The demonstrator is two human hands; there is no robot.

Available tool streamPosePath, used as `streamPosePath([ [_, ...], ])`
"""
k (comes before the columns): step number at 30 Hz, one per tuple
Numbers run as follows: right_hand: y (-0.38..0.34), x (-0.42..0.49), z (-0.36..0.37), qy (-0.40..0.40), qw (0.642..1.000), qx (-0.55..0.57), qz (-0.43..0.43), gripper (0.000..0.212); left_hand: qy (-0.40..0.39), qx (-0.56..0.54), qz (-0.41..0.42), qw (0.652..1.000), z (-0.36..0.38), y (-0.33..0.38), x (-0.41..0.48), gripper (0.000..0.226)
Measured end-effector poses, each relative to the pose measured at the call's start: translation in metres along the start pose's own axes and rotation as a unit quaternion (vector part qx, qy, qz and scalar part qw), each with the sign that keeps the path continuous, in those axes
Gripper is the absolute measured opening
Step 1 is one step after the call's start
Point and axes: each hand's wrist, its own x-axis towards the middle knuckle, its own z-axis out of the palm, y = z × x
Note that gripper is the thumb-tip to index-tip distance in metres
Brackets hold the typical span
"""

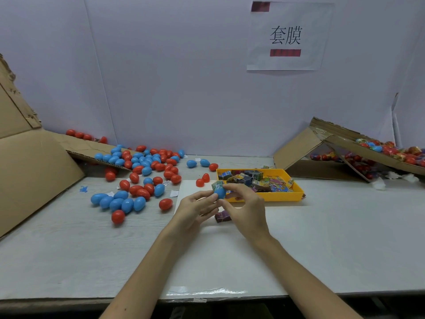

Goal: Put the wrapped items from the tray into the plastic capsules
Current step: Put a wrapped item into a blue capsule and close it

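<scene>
Pinching capsule [220,193] between curled fingers [239,188] of left hand [195,209] and right hand [245,210] mid-worktop by near-left corner of tray [276,196], with wrapped item [216,185] poking out top; risks jamming or popping loose if squeezed askew.

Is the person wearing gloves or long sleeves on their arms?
No. The left hand and the right hand are bare, with no gloves. The forearms are bare too: no sleeves, watch, bracelet or rings show.
</scene>
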Motion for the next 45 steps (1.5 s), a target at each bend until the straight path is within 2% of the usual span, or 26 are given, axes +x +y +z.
streamPosePath([
  [7, -0.0001, -0.0019, -0.0009, 0.026, 0.998, -0.037, -0.040, 0.026, -0.013, 0.005, -0.028, 1.000, 0.0019, 0.0009, -0.0016, 0.052],
  [13, -0.0019, -0.0016, -0.0013, 0.018, 0.997, -0.048, -0.053, 0.028, -0.028, 0.005, -0.042, 0.999, 0.0005, 0.0014, -0.0018, 0.042],
  [17, -0.0033, -0.0019, -0.0017, 0.000, 0.997, -0.045, -0.067, 0.033, -0.023, 0.021, -0.043, 0.999, 0.0009, 0.0015, -0.0020, 0.046],
  [20, -0.0037, -0.0016, -0.0022, 0.005, 0.997, -0.039, -0.063, 0.039, -0.028, 0.016, -0.038, 0.999, 0.0004, 0.0023, -0.0019, 0.050],
  [26, -0.0028, -0.0014, -0.0019, 0.014, 0.997, -0.049, -0.055, 0.033, -0.036, 0.028, -0.046, 0.998, -0.0015, 0.0018, -0.0031, 0.046],
  [45, -0.0050, -0.0011, -0.0024, 0.015, 0.997, -0.054, -0.051, 0.037, -0.065, 0.054, -0.068, 0.994, -0.0012, 0.0041, -0.0034, 0.046],
])
